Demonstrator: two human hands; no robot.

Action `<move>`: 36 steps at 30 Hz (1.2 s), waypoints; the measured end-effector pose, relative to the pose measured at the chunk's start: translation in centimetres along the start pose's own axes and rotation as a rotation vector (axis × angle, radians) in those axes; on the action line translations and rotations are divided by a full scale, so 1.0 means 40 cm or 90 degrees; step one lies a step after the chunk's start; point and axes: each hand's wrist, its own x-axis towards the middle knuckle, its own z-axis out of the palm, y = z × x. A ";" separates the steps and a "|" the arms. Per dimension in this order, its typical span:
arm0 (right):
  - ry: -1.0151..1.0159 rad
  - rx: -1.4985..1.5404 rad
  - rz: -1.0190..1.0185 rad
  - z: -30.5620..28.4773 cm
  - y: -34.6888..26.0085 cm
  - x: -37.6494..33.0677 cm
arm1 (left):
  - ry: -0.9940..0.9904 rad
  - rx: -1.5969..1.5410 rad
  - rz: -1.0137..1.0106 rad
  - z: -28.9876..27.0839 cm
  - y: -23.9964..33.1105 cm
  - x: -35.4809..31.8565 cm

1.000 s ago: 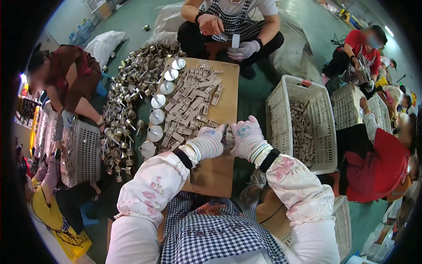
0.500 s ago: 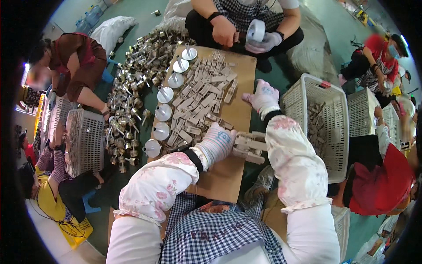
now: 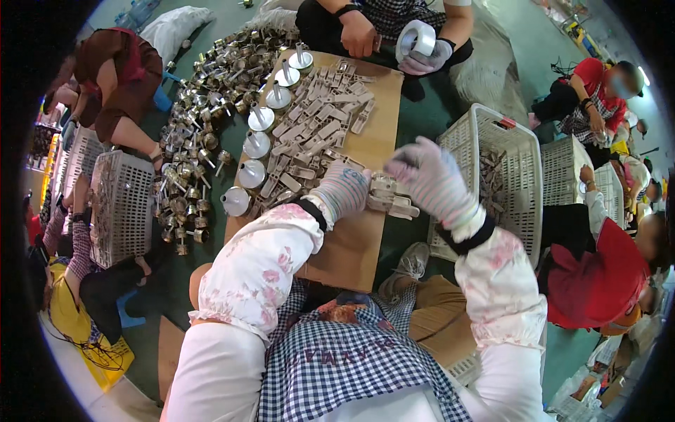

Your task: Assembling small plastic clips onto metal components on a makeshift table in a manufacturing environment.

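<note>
A heap of beige clip-like plastic pieces (image 3: 313, 123) covers much of a cardboard sheet (image 3: 344, 257) before me. My left hand (image 3: 343, 188), in a striped glove, is closed on a small stack of these beige clip-like pieces (image 3: 391, 197), which juts past the cardboard's right edge. Just above and right of that stack is my right hand (image 3: 437, 181), also gloved. Its fingers are bent toward the left and smeared, so whether it grips anything cannot be made out. White discs with metal stems (image 3: 256, 145) line the cardboard's left side.
Many metal fittings (image 3: 200, 133) lie piled on the floor to the left. A white plastic crate (image 3: 510, 123) with beige pieces stands at my right; another crate (image 3: 125, 211) is far left. Across from me, a person holds a roll of tape (image 3: 415, 40). Other people sit on both sides.
My right hand has come nearer to the stack, its fingers now bent over toward my left hand. My left hand keeps its hold. The whole view has shifted slightly.
</note>
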 end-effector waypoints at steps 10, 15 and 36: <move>0.218 -0.157 -0.114 0.220 -0.017 -0.200 | -0.067 -0.088 -0.012 -0.026 -0.016 0.005; 0.164 -0.241 -0.108 0.250 0.038 -0.214 | -0.020 -0.082 0.008 -0.003 -0.020 0.010; 0.141 0.997 0.127 0.073 -0.079 -0.364 | -0.292 -1.020 0.105 -0.129 0.149 -0.161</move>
